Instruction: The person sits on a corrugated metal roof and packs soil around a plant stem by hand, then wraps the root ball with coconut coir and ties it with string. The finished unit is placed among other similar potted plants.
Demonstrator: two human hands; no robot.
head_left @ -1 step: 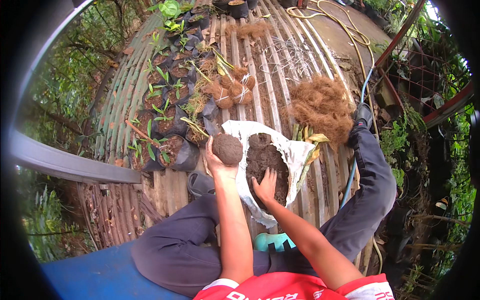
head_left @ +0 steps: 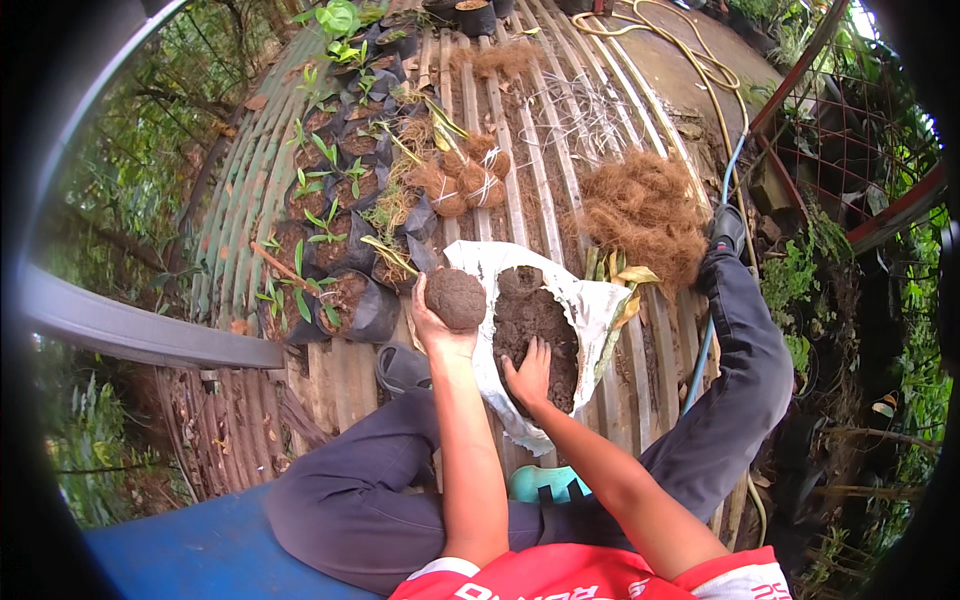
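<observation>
My left hand (head_left: 440,328) is cupped around a round ball of dark, moist soil (head_left: 456,298), fingers curled along its left side. A yellow-green leaf (head_left: 388,254) sticks out past the ball's far left side; I cannot tell whether it is joined to the ball. Right of the ball lies a white sack (head_left: 470,258), its mouth folded wide around loose dark soil (head_left: 535,312). My right hand (head_left: 530,373) rests on this soil with fingers stretched and slightly apart, nothing seen in them. Its fingertips touch the soil.
A heap of brown coconut fibre (head_left: 642,215) lies beyond the sack, at the right. Several string-tied fibre balls (head_left: 465,182) with leaves sit farther off. Seedlings in black bags (head_left: 372,308) line the left. A hose (head_left: 708,350) runs along the right; a turquoise object (head_left: 530,484) lies near my lap.
</observation>
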